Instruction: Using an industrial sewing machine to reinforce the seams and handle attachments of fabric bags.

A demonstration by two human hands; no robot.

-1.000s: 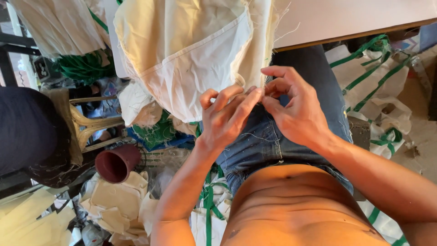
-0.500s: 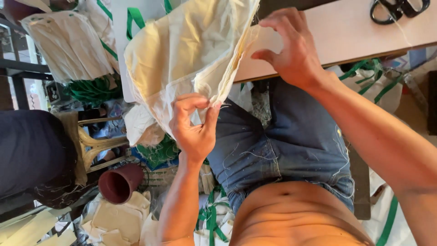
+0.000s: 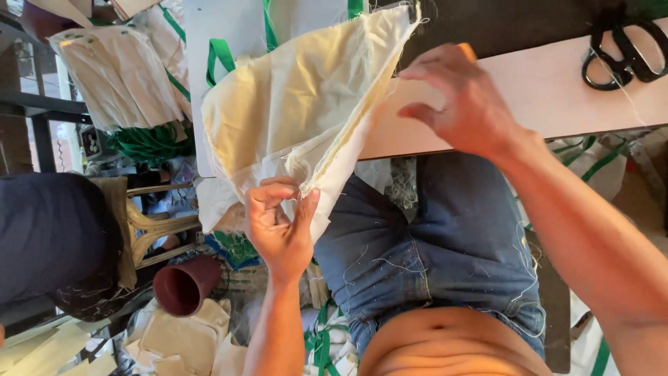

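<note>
Head view, looking down over the lap. The left hand (image 3: 278,226) pinches the frayed near edge of a cream cloth bag (image 3: 299,104), its fingers (image 3: 268,195) together and clamped on the seam where loose threads (image 3: 299,167) hang out. The bag hangs in the air between the counter (image 3: 550,90) and the lap, its far part draped against the counter edge, with a green strap (image 3: 221,52) showing at its far left. The right hand (image 3: 463,97) hovers over the near counter edge just right of the bag, fingers bent and partly apart; whether they hold a thread or anything else cannot be told. Black scissors (image 3: 623,52) lie on the counter at far right, well apart from both hands. Below are blue jeans (image 3: 431,237), flecked with thread scraps. At left stand a plastic chair (image 3: 149,226), a maroon cup (image 3: 184,285) and heaps of similar bags (image 3: 118,73). Likely risks, as judgement: with only one pinch on a fraying edge, the bag may slip down to the lap, and a hard pull on the threads may open the seam.
</note>
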